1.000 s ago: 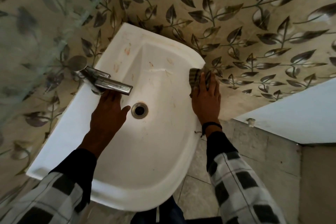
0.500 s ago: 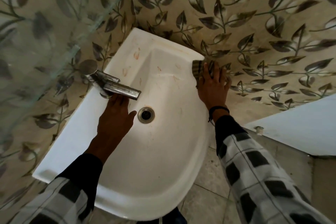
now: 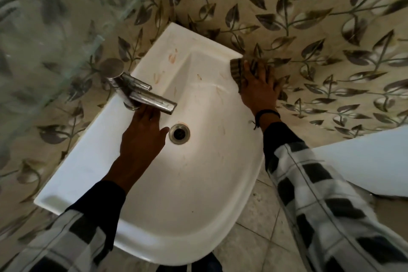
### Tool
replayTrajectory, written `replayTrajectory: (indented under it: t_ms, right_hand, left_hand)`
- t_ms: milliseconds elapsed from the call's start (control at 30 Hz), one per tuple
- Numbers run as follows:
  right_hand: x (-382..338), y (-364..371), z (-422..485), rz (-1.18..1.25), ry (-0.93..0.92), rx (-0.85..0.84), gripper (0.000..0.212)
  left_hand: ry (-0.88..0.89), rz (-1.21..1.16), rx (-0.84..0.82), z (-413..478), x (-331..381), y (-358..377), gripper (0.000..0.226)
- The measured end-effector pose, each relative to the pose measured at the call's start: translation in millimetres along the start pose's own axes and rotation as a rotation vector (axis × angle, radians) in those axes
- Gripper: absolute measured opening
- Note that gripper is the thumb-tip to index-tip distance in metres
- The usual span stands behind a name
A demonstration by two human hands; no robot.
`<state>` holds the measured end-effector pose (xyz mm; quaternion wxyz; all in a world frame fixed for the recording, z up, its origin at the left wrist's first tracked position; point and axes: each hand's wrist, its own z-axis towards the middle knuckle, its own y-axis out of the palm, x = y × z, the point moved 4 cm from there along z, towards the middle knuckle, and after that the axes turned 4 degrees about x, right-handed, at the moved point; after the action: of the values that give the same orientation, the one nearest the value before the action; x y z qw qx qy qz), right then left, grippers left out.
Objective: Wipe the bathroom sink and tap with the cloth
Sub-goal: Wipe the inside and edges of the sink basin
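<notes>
A white corner sink [image 3: 198,194] with brownish stains fills the middle of the head view, its drain [image 3: 179,134] near the centre. A chrome tap [image 3: 143,95] juts over the basin from the left rim. My left hand [image 3: 143,137] lies flat in the basin just under the spout, fingers apart, holding nothing. My right hand [image 3: 260,86] presses a striped grey-brown cloth [image 3: 237,70] flat against the sink's right rim, close to the back corner by the wall. Most of the cloth is hidden under the palm.
Leaf-patterned tiled walls [image 3: 309,28] meet behind the sink. A glass panel edge [image 3: 92,40] runs diagonally on the left. A white slab [image 3: 364,161] sits at the right, with grey floor tiles [image 3: 254,238] below the sink.
My right hand has slid the cloth along the right rim toward the back corner. The left hand has stayed under the tap. The camera has shifted slightly.
</notes>
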<state>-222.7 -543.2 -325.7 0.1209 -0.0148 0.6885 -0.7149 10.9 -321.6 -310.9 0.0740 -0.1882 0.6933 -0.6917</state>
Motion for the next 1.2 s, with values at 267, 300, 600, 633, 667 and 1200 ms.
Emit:
replayTrajectory:
  t_ms: [267, 300, 600, 633, 667, 1200]
  right_hand:
    - [12.3, -2.4, -17.2, 0.017, 0.060, 0.036, 0.058]
    - [10.5, -1.1, -14.0, 0.011, 0.056, 0.029, 0.059]
    - [-1.1, -4.7, 23.1, -0.014, -0.211, -0.029, 0.054]
    - [3.9, -4.3, 19.2, -0.004, -0.197, -0.019, 0.054]
    - [6.5, -3.6, 17.2, 0.000, -0.178, -0.022, 0.054]
    - [-27.2, -1.1, 42.0, -0.033, -0.215, -0.086, 0.054]
  left_hand:
    - [-0.016, -0.029, 0.003, 0.9, 0.3, -4.8, 0.068]
    - [-0.013, -0.022, -0.002, 0.7, 0.6, -4.4, 0.069]
    - [-0.019, -0.018, -0.013, 0.7, 0.2, -6.7, 0.075]
    - [-0.023, -0.017, -0.016, 0.3, -0.1, -7.3, 0.075]
    - [-0.025, -0.017, -0.021, -0.2, 0.6, -7.6, 0.076]
    - [-0.024, -0.034, -0.013, 1.0, -0.3, 1.6, 0.076]
